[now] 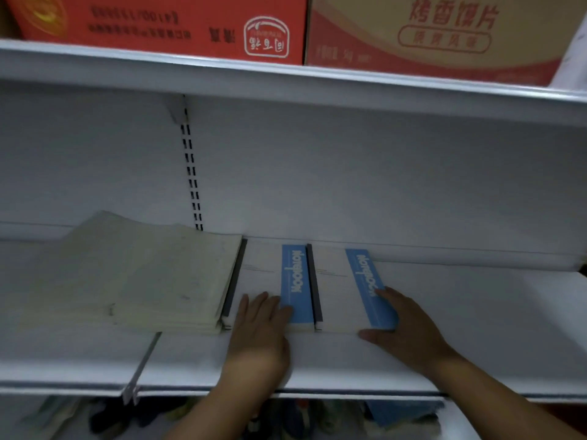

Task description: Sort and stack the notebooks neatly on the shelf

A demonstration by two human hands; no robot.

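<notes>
left notebook stack (266, 274) | right notebook stack (336, 293) | white-blue, flat, side by side | on shelf (476, 312)

Dim, bluish, even light; soft motion blur throughout, wide-angle bowing at the edges.

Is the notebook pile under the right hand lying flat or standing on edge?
Lying flat: the notebook pile has its cover facing up on the shelf, right hand resting on it.

Left hand (260, 325) flat, palm down, fingers straight; right hand (405, 325) likewise flat, thumb splayed wide leftward.
</notes>
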